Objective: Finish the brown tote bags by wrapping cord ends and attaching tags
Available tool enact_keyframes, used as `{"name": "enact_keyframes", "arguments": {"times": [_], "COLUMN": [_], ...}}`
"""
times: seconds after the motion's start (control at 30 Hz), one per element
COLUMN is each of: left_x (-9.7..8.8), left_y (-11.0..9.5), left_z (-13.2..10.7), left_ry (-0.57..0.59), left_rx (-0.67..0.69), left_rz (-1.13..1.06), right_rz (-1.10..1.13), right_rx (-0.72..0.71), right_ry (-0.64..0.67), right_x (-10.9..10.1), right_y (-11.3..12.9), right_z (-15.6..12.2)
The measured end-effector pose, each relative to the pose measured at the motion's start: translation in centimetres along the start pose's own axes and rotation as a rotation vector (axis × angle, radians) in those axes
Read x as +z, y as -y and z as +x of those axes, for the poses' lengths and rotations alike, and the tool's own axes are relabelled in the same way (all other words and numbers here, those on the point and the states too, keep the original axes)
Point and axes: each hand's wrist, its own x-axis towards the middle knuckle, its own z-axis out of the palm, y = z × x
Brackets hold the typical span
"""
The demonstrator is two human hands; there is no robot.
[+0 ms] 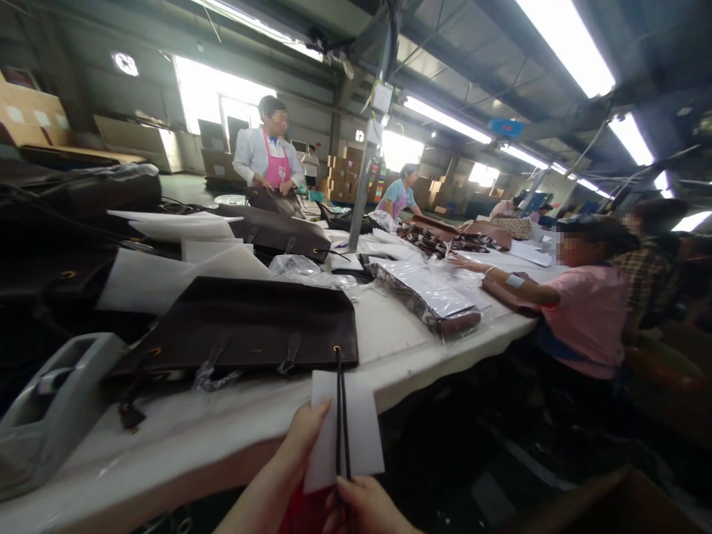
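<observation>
A dark brown handbag (261, 319) lies flat on the white-covered table (222, 423) in front of me. From a brass eyelet at its right corner, dark cords (340, 415) run down towards me. Behind the cords is a white foam sheet (361, 423), its left edge gripped by my left hand (308, 430). My right hand (364, 504) pinches the lower part of the cords, below the sheet. Clear plastic wrap covers the bag's handle (216, 378), and a tassel (130, 415) hangs at its left end.
A grey tape dispenser (61, 400) stands at the left. More white sheets (178, 274) and dark bags (272, 230) are piled behind. A plastic-wrapped bag (428, 293) lies to the right, near a co-worker (584, 304). A metal post (367, 163) rises from the table.
</observation>
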Motion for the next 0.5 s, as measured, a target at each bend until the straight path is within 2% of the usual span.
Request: {"name": "enact_keyframes", "arguments": {"times": [0.13, 0.27, 0.33, 0.4, 0.43, 0.5], "left_x": [0.9, 1.3, 1.2, 1.0, 0.9, 0.7], "left_y": [-1.2, -2.3, -2.8, -3.2, -3.3, -3.5], "left_z": [0.0, 0.2, 0.4, 0.4, 0.4, 0.4], "left_ry": [-0.023, -0.056, -0.084, -0.068, -0.054, -0.038], "left_rx": [0.051, 0.110, 0.106, 0.093, 0.085, 0.069], "left_rz": [0.115, 0.393, 0.476, 0.457, 0.434, 0.398], "right_rz": [0.050, 0.058, 0.029, -0.022, -0.045, -0.056], "right_rx": [0.084, 0.033, 0.004, 0.019, 0.031, 0.007], "right_ry": [0.057, 0.070, 0.128, 0.171, 0.127, -0.066], "right_x": [1.1, 0.7, -0.7, -2.9, -4.2, -6.5], "right_y": [0.4, 0.0, -0.1, 0.1, 0.3, 1.0], "right_z": [-0.5, -0.9, -1.3, -1.7, -1.7, -1.3]}}
